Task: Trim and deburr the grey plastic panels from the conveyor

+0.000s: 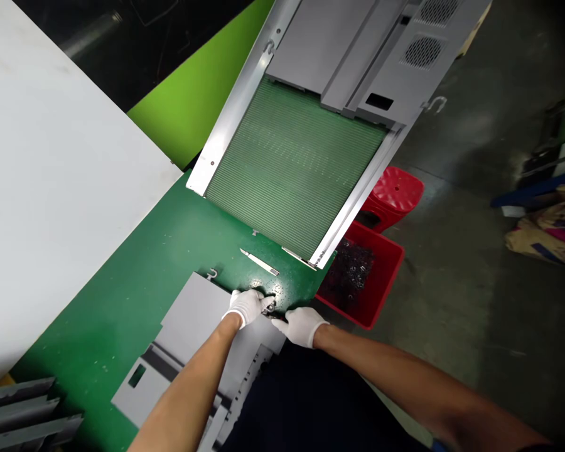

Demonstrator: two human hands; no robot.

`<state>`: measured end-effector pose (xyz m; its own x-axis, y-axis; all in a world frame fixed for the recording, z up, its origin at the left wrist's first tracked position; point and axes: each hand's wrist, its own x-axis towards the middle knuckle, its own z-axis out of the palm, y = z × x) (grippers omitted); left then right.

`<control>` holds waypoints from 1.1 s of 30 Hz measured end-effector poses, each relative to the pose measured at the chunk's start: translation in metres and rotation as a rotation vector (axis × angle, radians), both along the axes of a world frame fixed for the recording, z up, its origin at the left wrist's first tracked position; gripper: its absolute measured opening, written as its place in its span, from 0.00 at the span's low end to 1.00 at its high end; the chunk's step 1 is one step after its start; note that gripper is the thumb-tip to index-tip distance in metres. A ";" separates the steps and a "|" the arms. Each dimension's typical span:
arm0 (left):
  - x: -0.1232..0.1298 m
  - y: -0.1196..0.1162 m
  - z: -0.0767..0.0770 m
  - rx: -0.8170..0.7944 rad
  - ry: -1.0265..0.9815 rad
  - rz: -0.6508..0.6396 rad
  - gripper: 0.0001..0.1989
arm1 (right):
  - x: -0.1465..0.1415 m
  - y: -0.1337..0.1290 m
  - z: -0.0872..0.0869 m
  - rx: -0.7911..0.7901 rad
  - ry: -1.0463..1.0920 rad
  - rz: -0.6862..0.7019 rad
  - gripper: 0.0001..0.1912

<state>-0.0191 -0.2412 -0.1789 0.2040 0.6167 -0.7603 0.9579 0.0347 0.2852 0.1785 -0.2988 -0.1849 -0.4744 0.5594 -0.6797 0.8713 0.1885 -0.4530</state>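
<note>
Both hands wear white gloves and meet near the corner of a grey panel (202, 314) on the green table. My left hand (248, 306) is closed around a small metal part (269, 307). My right hand (302, 326) is closed just right of it, on a dark tool whose shape is mostly hidden. Just beyond the hands lies a white cutter (260, 262), flat on the green surface. A small hook (211, 274) sticks out from the panel's far edge.
Ahead is a conveyor (296, 169) carrying another large grey panel (329, 44). On the right are a red bin (386, 276) of small dark parts and a red stool (398, 188). A white surface (66, 169) is at left; metal strips (23, 417) lie lower left.
</note>
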 end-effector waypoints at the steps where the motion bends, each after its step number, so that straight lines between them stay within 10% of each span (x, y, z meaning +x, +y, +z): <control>1: 0.000 0.000 0.000 -0.003 -0.010 -0.007 0.29 | 0.000 0.000 0.000 0.002 0.002 0.015 0.46; 10: -0.004 0.000 0.009 -0.020 -0.123 -0.036 0.20 | 0.002 0.021 0.013 -0.006 -0.006 0.118 0.48; 19: -0.003 -0.001 0.014 -0.028 -0.164 0.046 0.18 | 0.000 -0.001 0.004 -0.023 -0.018 -0.094 0.48; 33: -0.014 0.000 -0.006 0.008 -0.239 0.000 0.16 | -0.002 -0.004 0.009 -0.021 0.016 -0.113 0.46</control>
